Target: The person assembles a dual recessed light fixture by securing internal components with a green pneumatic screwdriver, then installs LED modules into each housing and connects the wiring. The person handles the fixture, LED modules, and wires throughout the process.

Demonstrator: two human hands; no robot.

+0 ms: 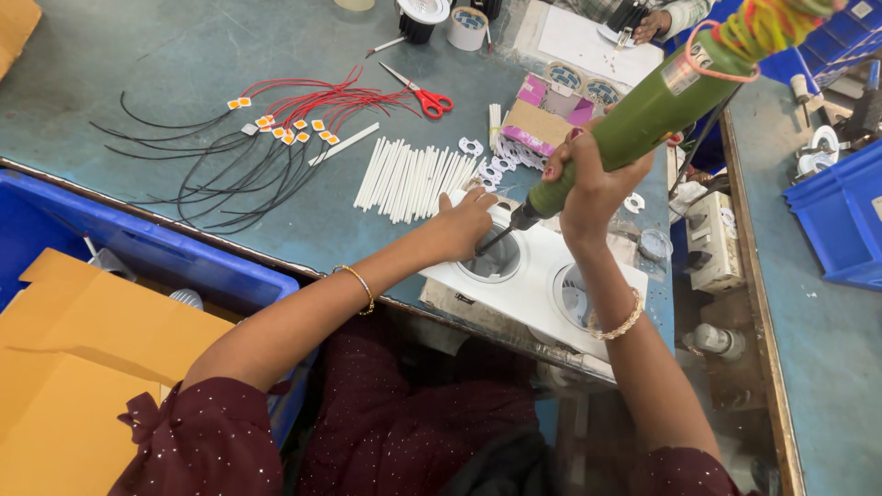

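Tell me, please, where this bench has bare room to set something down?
Bare tabletop lies above the red and black wires. It is crowded from the white sticks to the white fixture under both hands.

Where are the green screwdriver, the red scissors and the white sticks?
green screwdriver [643, 115], head view, middle of its body
red scissors [432, 101], head view, its handles
white sticks [413, 174], head view, middle of the pile

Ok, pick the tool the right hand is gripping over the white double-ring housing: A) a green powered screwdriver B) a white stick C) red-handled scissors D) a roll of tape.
A: the right hand wraps the green powered screwdriver, its bit down in a ring of the white housing that the left hand steadies.
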